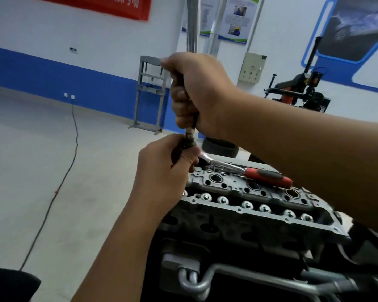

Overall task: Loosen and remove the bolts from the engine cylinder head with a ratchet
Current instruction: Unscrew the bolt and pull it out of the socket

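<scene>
The bolt [189,134] is out of the cylinder head [244,199] and held above the head's far-left corner, at about 11 o'clock from the head's middle. Its long axis runs nearly upright, tilted slightly. I cannot tell which end is the threaded one, because my fingers cover most of it; only a short grey section shows between my two hands.

My right hand [196,94] is wrapped around the upper part, fingers curled tight. My left hand [164,168] is closed around the lower part, directly at 6 o'clock from the right hand, and the two hands almost touch. I judge this two-hand grip serves to steady a long, greasy part while I lift it clear or pull something off its end. What sits at the lower end is hidden.

The ratchet [249,171] lies on top of the cylinder head, resting free of both hands. Its silver head points to 9 o'clock and its red grip to about 4 o'clock. I judge it is parked there to stay within reach for the next bolt.

The cylinder head sits on the engine at lower right, long axis running from 10 o'clock to 4 o'clock.
</scene>
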{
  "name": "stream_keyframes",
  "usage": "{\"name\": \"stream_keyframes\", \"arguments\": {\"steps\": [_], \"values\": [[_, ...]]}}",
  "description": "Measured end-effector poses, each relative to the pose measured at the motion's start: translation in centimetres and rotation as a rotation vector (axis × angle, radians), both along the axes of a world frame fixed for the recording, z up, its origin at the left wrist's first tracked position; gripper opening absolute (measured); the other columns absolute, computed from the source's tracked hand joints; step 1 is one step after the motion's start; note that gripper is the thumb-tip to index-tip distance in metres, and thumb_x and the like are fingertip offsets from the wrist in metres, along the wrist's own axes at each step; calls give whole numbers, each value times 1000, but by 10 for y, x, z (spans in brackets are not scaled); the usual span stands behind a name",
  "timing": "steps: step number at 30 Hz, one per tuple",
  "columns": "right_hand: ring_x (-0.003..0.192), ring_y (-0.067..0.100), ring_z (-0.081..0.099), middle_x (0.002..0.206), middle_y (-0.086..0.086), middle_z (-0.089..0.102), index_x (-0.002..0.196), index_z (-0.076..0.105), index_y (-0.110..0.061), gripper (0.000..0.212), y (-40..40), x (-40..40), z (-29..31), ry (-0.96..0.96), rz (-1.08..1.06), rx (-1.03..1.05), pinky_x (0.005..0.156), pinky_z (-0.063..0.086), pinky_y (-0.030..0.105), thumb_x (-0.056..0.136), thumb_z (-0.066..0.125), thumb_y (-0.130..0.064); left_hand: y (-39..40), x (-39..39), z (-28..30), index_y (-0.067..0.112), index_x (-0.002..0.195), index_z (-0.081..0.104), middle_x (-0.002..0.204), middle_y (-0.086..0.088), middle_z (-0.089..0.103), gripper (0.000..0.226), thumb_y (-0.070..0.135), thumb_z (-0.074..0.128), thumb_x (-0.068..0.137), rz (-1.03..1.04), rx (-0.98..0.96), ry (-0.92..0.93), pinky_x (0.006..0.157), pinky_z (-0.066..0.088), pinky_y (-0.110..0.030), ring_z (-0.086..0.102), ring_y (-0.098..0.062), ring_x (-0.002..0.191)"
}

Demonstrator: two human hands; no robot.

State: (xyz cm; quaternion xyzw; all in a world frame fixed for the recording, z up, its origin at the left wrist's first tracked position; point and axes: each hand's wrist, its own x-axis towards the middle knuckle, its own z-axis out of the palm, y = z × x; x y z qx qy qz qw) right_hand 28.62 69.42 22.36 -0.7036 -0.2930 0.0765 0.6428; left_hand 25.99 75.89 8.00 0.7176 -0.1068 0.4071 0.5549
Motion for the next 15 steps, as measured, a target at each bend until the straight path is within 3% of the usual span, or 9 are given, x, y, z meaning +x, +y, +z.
{"name": "stream_keyframes", "arguments": {"steps": [4, 8, 12, 15], "values": [[46, 17, 17, 57, 5, 24, 63, 32, -20, 45, -74, -15, 6, 35, -31, 113, 49, 24, 28, 104, 52, -23, -57, -6, 7, 37, 85, 67, 75, 13, 73, 24, 16, 69, 98, -55, -48, 0, 69, 55, -30, 69, -8, 68], [44, 17, 18, 54, 4, 26, 63, 35, -20, 45, -170, -40, 19, 11, -151, 289, 48, 24, 26, 104, 52, -26, -129, -13, 30, 36, 85, 67, 73, 6, 73, 28, 11, 69, 97, -265, 78, 37, 60, 56, -27, 68, -11, 59], [42, 17, 17, 52, 1, 25, 62, 36, -20, 46, -292, -80, 37, -47, -362, 509, 47, 23, 25, 105, 50, -31, -213, -26, 49, 28, 78, 72, 68, 4, 73, 22, 14, 75, 95, -400, 152, 137, 54, 56, -31, 69, -14, 53], [41, 14, 19, 55, -1, 26, 60, 38, -22, 46, -395, -119, 31, 20, -595, 576, 45, 23, 25, 103, 51, -32, -282, -45, 60, 17, 73, 76, 62, -4, 73, 19, 18, 79, 92, -605, 60, 265, 55, 61, -36, 73, -22, 54]]}}
